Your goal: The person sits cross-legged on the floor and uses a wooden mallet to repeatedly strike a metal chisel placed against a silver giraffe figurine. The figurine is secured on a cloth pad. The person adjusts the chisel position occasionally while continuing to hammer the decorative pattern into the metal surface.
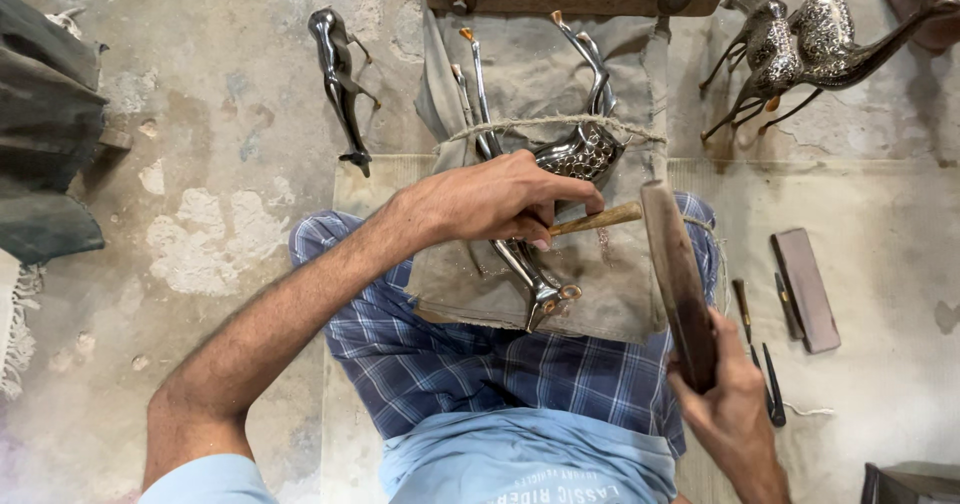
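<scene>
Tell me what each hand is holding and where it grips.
The left hand pinches a wooden-handled chisel near its working end, against the metal deer figure. The right hand grips a flat wooden mallet by its lower end.

Left hand (490, 204) reached far across my lap, fingers pinched shut. Right hand (725, 399) near, fisted, wrist cocked.

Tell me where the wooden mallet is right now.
In the head view, the mallet is right of centre, gripped by the right hand. Its top end stands beside the chisel that the left hand holds on the metal deer.
</scene>
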